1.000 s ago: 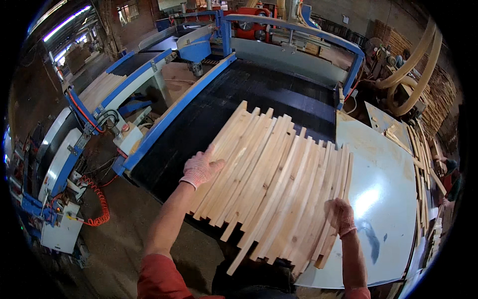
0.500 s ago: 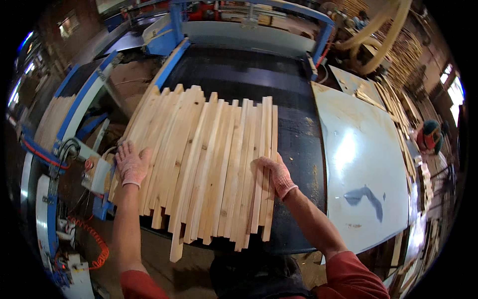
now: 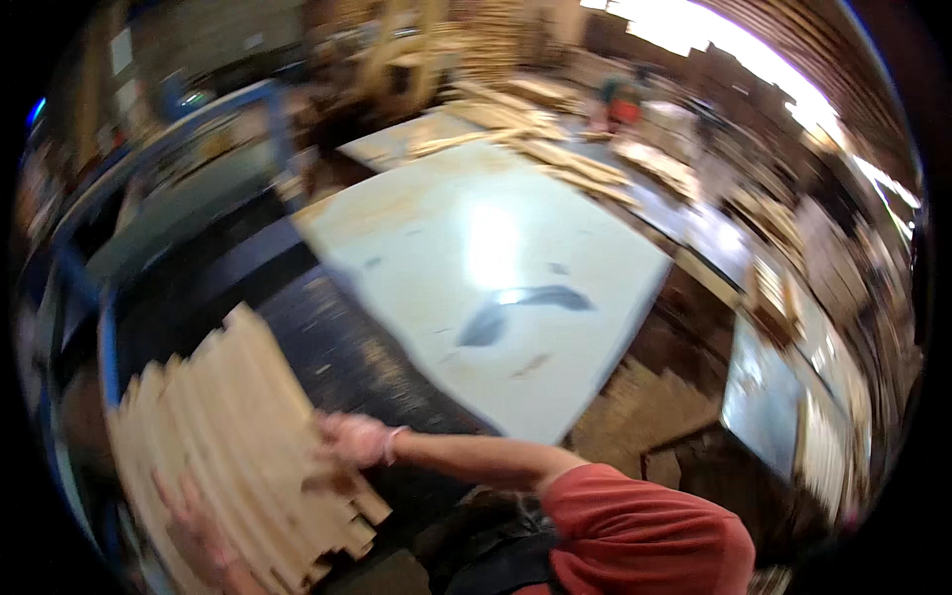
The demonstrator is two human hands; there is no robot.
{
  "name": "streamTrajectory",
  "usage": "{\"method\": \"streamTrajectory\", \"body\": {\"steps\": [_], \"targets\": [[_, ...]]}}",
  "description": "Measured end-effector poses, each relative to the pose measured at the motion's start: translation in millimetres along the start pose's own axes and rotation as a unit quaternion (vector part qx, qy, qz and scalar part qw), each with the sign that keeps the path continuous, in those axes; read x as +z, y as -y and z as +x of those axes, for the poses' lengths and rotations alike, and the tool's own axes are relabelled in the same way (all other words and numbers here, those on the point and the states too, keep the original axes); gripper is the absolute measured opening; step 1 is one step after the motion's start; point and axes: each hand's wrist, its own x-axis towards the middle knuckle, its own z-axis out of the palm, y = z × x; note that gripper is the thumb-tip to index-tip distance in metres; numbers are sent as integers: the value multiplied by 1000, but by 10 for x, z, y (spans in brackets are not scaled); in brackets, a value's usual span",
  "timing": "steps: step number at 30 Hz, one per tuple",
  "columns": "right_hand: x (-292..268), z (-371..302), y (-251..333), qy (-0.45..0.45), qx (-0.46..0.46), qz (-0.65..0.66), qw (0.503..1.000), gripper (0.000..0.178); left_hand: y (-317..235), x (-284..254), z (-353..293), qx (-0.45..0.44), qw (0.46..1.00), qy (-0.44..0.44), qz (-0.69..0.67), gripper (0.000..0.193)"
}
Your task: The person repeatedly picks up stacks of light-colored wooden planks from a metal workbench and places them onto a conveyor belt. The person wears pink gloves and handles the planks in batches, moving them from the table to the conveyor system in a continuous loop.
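Observation:
A row of pale wooden strips [image 3: 213,416] lies side by side on a black conveyor belt [image 3: 342,347], their ends uneven. Over the near left part of the strips is my left hand [image 3: 201,526], in a light glove, its fingers stretched out and apart. My right hand [image 3: 357,439], gloved too, is against the right edge of the row. Motion smears its fingers, so whether they grip a strip does not show.
Right of the belt stands a pale sheet-topped table [image 3: 426,248] with a dark stain. Loose wooden strips [image 3: 575,169] lie behind it. A blue machine frame [image 3: 188,124] spans the belt's far end. More stacked strips [image 3: 823,456] are at the far right.
The view has swung to the right, so the strips and both hands now appear lower left. My left hand appears farther onto the strips; my right hand stays at their right edge.

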Motion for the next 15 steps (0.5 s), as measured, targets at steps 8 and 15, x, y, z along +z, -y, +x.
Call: {"method": "streamTrajectory", "body": {"steps": [8, 15], "targets": [[251, -2367, -988, 223, -56, 511, 828, 46, -2956, 931, -1291, 24, 873, 261, -410, 88], [-561, -5597, -1908, -150, 126, 660, 726, 67, -4894, 1940, -3604, -30, 701, 512, -496, 33]]}}
